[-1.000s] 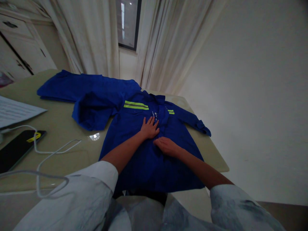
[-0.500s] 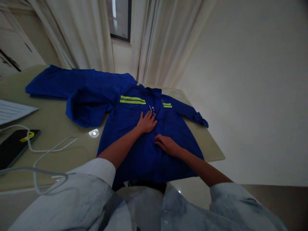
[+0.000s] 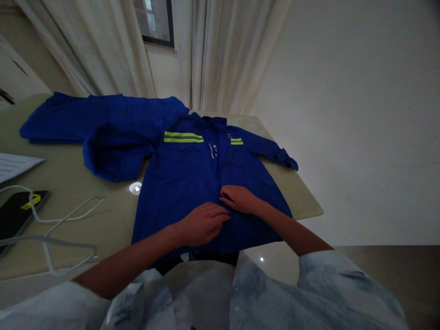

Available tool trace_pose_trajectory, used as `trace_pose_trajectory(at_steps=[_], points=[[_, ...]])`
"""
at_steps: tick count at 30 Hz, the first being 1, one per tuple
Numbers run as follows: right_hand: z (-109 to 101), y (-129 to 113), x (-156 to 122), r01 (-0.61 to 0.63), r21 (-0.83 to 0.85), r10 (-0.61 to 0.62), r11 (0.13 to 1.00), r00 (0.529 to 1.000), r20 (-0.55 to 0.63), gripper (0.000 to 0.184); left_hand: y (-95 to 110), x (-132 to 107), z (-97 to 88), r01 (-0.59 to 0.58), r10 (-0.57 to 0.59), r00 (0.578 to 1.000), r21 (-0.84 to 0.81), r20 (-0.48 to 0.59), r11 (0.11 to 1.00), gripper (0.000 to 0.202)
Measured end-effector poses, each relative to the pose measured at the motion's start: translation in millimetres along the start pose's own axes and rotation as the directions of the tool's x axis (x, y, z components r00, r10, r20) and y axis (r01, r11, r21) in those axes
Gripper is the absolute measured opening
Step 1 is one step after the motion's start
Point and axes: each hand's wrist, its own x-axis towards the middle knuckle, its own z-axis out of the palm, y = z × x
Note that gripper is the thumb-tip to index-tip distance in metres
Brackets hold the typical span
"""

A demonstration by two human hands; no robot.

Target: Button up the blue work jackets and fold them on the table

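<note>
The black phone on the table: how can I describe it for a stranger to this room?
On the pale table, look left of the blue work shirt. Near the table's left edge, below a sheet of paper, lies a black phone. Its yellow mark and the white cable beside it set it apart.

A royal-blue work jacket (image 3: 192, 183) has two neon-yellow stripes (image 3: 183, 137) across its chest pocket.

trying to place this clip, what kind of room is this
Probably a room in a home or small office: long cream fabric curtains hang around a dark-framed window, and a beige tabletop holds a black smartphone with a white charging cable.
</note>
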Motion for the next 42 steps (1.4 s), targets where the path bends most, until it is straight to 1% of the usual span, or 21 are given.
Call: trace_pose_trajectory(at_steps=[1,2,3,5,8,11,15,19,21,24,26,28,30,34,37,40,42], points=[[-3,-2,4,0.038,-0.088,-0.034,0.995,0.998,0.043,0.013,10,-4,7.7,-0.022,0.022,1.0,-0.005,0.006,1.0,0.045],[-6,-3,9,0.075,-0.166,-0.061,0.983,0.994,0.088,0.015,17,-6,15.4,-0.017,0.017,1.0,0.001,0.003,1.0,0.054],[-9,-5,13,0.11,-0.224,-0.082,0.968,0.988,0.129,0.018,21,-7,22.8,0.005,-0.005,1.0,0.017,-0.002,1.0,0.061],[-12,-6,20,0.158,-0.282,-0.108,0.946,0.977,0.186,0.025,25,-6,35.6,0.062,-0.061,0.998,0.062,-0.011,0.996,0.068],[-11,-2,27,0.204,-0.338,-0.14,0.919,0.969,0.206,0.033,24,-6,47.5,0.138,-0.135,0.99,0.11,-0.036,0.984,0.073],[-6,11,32,0.274,-0.377,-0.216,0.885,0.958,0.191,0.035,21,-8,52.7,0.158,-0.155,0.987,0.108,-0.036,0.981,0.078],[-4,30,41,0.322,-0.365,-0.29,0.874,0.947,0.14,0.034,18,-9,55.2,0.153,-0.152,0.988,0.093,-0.016,0.984,0.078],[-3,36,44,0.342,-0.349,-0.327,0.873,0.939,0.104,0.035,18,-9,55.1,0.164,-0.164,0.986,0.09,-0.008,0.982,0.078],[-1,33,42,0.313,-0.34,-0.304,0.887,0.949,0.081,0.034,20,-9,54.5,0.17,-0.171,0.985,0.097,-0.004,0.981,0.077],[4,27,40,0.232,-0.328,-0.229,0.916,0.972,0.047,0.034,22,-10,52.7,0.167,-0.168,0.986,0.106,0.004,0.98,0.076],[9,23,40,0.171,-0.326,-0.174,0.93,0.985,0.018,0.04,23,-10,50.7,0.154,-0.156,0.988,0.109,0.01,0.982,0.077],[13,22,41,0.155,-0.336,-0.166,0.929,0.986,-0.005,0.046,23,-11,48.3,0.144,-0.146,0.989,0.111,0.013,0.983,0.077],[17,25,42,0.184,-0.35,-0.207,0.918,0.978,-0.027,0.048,23,-11,46.1,0.145,-0.147,0.989,0.11,0.015,0.983,0.076],[22,38,46,0.253,-0.37,-0.301,0.894,0.951,-0.077,0.047,22,-11,44.8,0.152,-0.156,0.987,0.107,0.034,0.983,0.077],[26,46,53,0.294,-0.378,-0.349,0.878,0.933,-0.084,0.046,20,-10,45.8,0.147,-0.153,0.987,0.106,0.049,0.983,0.08],[29,50,60,0.303,-0.367,-0.357,0.879,0.93,-0.089,0.047,18,-10,46.0,0.155,-0.161,0.986,0.106,0.051,0.982,0.083],[30,49,61,0.277,-0.343,-0.327,0.897,0.94,-0.096,0.049,17,-10,45.0,0.16,-0.166,0.985,0.11,0.05,0.981,0.083]])
